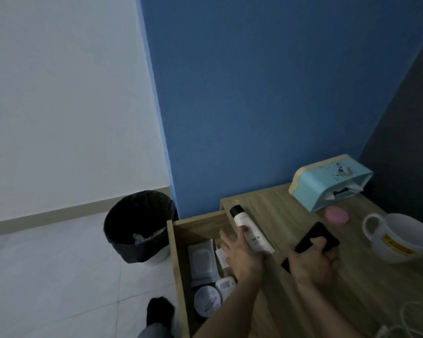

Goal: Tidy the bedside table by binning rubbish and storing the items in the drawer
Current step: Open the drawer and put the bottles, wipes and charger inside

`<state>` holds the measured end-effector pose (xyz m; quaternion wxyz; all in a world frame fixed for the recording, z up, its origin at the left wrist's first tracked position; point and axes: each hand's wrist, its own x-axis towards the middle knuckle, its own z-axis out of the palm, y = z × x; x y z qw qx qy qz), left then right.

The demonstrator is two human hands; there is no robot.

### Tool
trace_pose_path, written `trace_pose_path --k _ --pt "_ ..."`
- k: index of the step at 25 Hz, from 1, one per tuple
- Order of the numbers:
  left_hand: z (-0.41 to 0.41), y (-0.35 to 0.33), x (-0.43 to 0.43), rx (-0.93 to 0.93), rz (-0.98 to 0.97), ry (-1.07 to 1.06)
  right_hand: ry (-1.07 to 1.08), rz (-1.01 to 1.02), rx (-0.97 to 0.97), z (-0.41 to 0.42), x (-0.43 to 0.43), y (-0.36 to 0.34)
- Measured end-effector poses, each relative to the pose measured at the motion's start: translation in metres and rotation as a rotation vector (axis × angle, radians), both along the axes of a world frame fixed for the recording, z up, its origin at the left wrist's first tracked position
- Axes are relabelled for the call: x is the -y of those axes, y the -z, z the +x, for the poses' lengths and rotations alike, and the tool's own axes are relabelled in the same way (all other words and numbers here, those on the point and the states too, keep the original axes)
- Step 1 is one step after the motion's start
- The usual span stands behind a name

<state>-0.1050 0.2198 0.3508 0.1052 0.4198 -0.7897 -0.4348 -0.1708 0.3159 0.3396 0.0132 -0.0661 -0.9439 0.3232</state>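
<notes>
My left hand [242, 252] grips a white bottle with a black cap [248, 230], held at the left edge of the wooden bedside table [274, 206], over the open drawer [175, 252]. My right hand [313, 261] holds a flat black object [315, 236] just above the tabletop. The drawer holds a grey wipes pack [202, 261], a round lilac-lidded tub [208, 300], a white jar [226, 285] and a small white box [221, 257]. The bin [139, 223], lined with a black bag, stands on the floor left of the drawer with crumpled rubbish inside.
On the table stand a light-blue tissue box [327, 184], a pink round case [337, 215] and a white mug [401, 236]. A white cable [405, 323] lies at the lower right. A foot in a black sock [159, 311] is on the tiled floor.
</notes>
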Motion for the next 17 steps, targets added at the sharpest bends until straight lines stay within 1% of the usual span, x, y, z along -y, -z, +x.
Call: trace_pose_path --k 1,3,6,8,10,13,14,15,16,17 --pt "0.003 -0.001 0.001 -0.054 0.105 -0.04 -0.002 0.003 -0.003 0.003 0.002 0.001" --pt "0.014 0.0 0.002 -0.136 0.215 -0.059 0.012 -0.038 0.004 0.008 0.006 0.001" --pt "0.032 -0.002 0.006 -0.171 0.299 -0.07 -0.054 -0.103 0.015 0.016 0.007 -0.005" --pt "0.046 0.002 0.009 -0.152 0.339 -0.069 -0.135 -0.13 -0.028 0.03 0.011 -0.007" --pt "0.068 0.005 0.009 -0.128 0.391 -0.095 -0.254 -0.159 -0.058 0.054 0.017 -0.007" --pt "0.105 0.012 -0.003 -0.181 0.547 -0.31 -0.525 -0.216 0.022 0.085 0.03 -0.007" --pt "0.115 0.019 -0.008 -0.133 0.467 -0.329 -0.625 -0.205 0.022 0.095 0.035 -0.006" --pt "0.123 0.031 -0.013 -0.174 0.509 -0.393 -0.704 -0.174 -0.003 0.102 0.037 -0.005" --pt "0.133 0.033 -0.017 -0.156 0.507 -0.452 -0.768 -0.143 -0.037 0.111 0.038 -0.002" --pt "0.138 0.041 -0.022 -0.218 0.58 -0.505 -0.813 -0.106 -0.062 0.119 0.038 0.002"
